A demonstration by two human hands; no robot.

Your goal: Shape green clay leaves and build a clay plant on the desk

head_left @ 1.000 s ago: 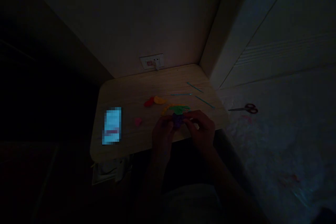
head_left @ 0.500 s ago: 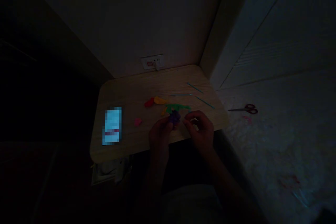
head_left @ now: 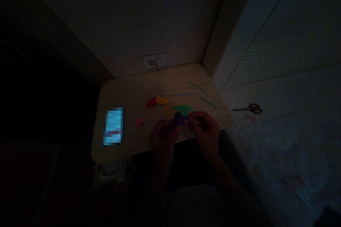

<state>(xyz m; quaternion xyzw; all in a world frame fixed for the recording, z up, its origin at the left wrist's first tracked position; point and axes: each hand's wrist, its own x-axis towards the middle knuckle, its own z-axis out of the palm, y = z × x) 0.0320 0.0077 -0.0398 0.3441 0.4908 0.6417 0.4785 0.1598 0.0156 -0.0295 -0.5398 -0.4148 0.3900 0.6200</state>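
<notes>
A knobbly purple bunch of clay grapes with a green clay leaf at its top is over the near edge of the small table. My left hand is closed on the bunch from the left, thumb below it. The fingers of my right hand are pinched against the bunch's right side; anything small between the fingertips is hidden. Just behind lies a row of yellow-orange beads of clay. Further left are a red lump, an orange lump and a pink lump.
Three thin teal sticks lie at the table's back right. A lit phone, blurred out, rests at the left. Scissors are on the pale sheet to the right. A wall socket holds a plug behind the table. The room is very dark.
My right hand came away from the grapes, then returned to their right side. My left hand tilted the bunch left and has turned it back, the leaf again pointing away.
</notes>
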